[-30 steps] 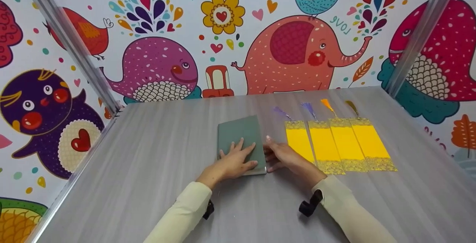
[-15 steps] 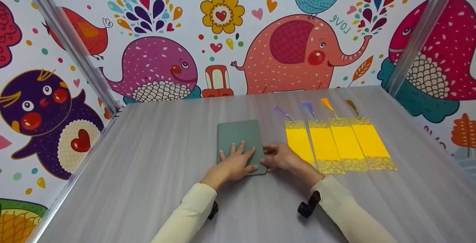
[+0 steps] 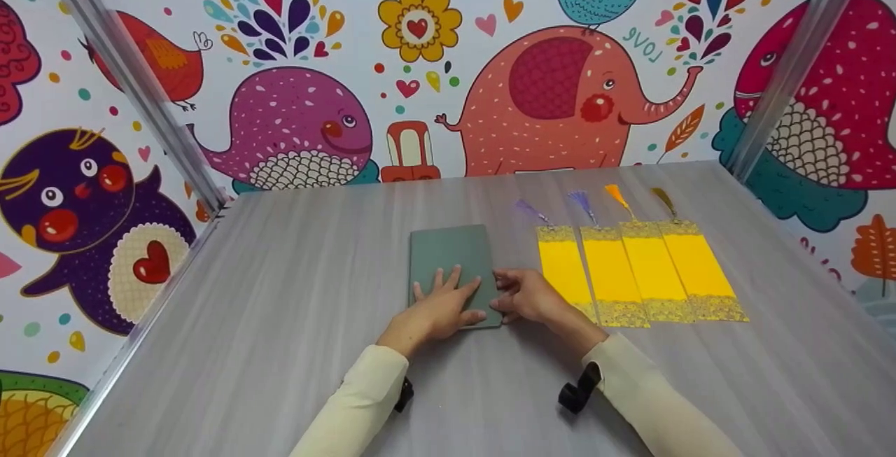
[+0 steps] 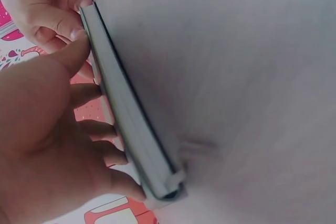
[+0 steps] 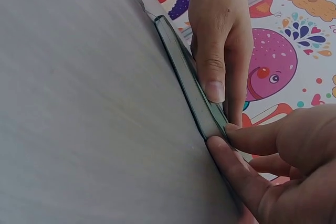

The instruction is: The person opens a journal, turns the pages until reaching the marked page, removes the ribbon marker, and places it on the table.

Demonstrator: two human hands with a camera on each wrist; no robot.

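A green hardcover book (image 3: 451, 250) lies closed on the grey table. On its cover, toward the near end, my left hand (image 3: 441, 310) rests with fingers spread. My right hand (image 3: 535, 296) is at the book's right edge, its thumb and forefinger pinching the edge of the cover. The right wrist view shows this right thumb (image 5: 223, 150) against the white page block (image 5: 186, 80), with the forefinger (image 5: 254, 137) on the cover side. In the left wrist view, the pages' near end (image 4: 126, 98) shows between the covers.
Several yellow bookmarks (image 3: 612, 268) with lace-patterned ends lie in a row to the right, close to the right hand. Their tassels (image 3: 616, 197) point to the back. A wall with cartoon animals (image 3: 546, 107) borders the grey table (image 3: 301, 289) at the back.
The cover, tilted up slightly a second ago, is now down flat. My right fingers have curled in to the book's edge, and my left hand has shifted slightly right.
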